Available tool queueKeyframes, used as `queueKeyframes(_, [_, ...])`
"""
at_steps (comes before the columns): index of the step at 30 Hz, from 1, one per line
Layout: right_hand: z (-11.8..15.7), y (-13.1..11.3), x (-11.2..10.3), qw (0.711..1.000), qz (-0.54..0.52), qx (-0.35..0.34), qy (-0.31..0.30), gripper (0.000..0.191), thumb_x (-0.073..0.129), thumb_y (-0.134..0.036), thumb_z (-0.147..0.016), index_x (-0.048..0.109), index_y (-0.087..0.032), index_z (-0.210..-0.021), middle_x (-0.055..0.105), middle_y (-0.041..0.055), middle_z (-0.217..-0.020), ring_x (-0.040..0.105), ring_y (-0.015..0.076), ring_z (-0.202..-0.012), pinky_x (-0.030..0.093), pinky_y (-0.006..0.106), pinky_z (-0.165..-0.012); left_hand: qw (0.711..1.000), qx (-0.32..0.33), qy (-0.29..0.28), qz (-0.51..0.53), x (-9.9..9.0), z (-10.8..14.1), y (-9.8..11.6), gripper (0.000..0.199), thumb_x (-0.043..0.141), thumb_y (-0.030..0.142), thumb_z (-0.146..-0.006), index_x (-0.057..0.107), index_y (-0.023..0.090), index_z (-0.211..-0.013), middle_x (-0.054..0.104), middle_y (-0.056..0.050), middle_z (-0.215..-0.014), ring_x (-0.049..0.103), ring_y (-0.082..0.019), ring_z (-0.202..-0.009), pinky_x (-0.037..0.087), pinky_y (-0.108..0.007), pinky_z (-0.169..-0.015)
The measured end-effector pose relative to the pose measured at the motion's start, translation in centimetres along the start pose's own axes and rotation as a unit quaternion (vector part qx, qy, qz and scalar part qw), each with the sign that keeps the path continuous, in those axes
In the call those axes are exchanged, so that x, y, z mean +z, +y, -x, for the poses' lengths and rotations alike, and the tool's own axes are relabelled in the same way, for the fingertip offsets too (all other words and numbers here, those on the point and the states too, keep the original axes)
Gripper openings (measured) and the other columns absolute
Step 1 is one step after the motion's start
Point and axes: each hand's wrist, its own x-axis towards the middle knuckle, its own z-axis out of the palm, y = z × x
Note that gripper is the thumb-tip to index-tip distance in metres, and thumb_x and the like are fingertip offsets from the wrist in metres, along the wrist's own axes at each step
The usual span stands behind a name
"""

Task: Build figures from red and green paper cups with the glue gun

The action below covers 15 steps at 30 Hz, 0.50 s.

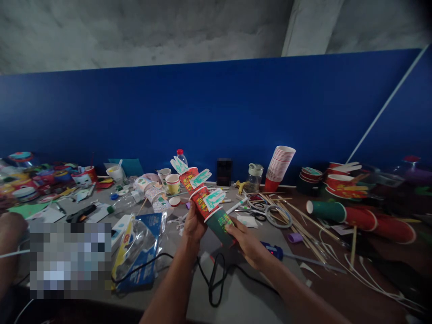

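Observation:
A chain of joined paper cups, two red [201, 202] and one dark green [219, 227], is held up at a slant over the table. White paper pieces with green strokes [215, 199] stick out from its side. My left hand [195, 223] is wrapped round the chain from below, near the red cups. On the green cup at the lower end, my right hand [240, 235] presses with its thumb and fingers. Gold-yellow marks show on the cups.
A tall cup stack [281, 166] stands behind, right of a glass jar [254, 177]. Wooden sticks [300, 220], scissors [258, 216] and another cup chain [361, 218] lie right. Blue packaging [143, 265] and a black cable [219, 281] lie in front. Another person's arm [11, 243] is far left.

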Motion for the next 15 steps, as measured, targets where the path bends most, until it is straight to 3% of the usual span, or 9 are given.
queueKeyframes(5, [-0.02,0.46,-0.06,1.000,-0.002,-0.025,0.004,0.055,0.072,-0.043,-0.068,0.061,-0.023,-0.118,0.071,0.0038,-0.101,0.063,0.0206,-0.087,0.049,0.030,-0.070,1.000,0.001,0.009,-0.002,0.24,0.13,0.11,0.047,0.041,0.045,-0.093,0.057,0.015,-0.127,0.074,-0.009,-0.102,0.069,-0.024,-0.094,0.046,-0.041,-0.098])
queueKeyframes(10, [0.05,0.18,-0.17,1.000,0.000,-0.004,-0.010,0.056,0.073,-0.045,-0.067,0.061,-0.024,-0.118,0.071,0.0034,-0.105,0.063,0.0216,-0.092,0.048,0.028,-0.066,1.000,0.005,0.018,-0.006,0.70,0.35,0.11,0.049,0.037,0.047,-0.094,0.060,0.015,-0.122,0.074,-0.008,-0.100,0.070,-0.023,-0.092,0.045,-0.041,-0.099])
queueKeyframes(15, [-0.15,-0.06,-0.87,1.000,-0.022,0.011,-0.006,0.058,0.077,-0.048,-0.062,0.064,-0.023,-0.112,0.071,0.0034,-0.105,0.063,0.0226,-0.097,0.047,0.027,-0.068,1.000,0.005,-0.018,-0.011,0.49,0.28,0.00,0.051,0.041,0.050,-0.091,0.057,0.018,-0.127,0.073,-0.008,-0.103,0.067,-0.025,-0.101,0.043,-0.041,-0.101])
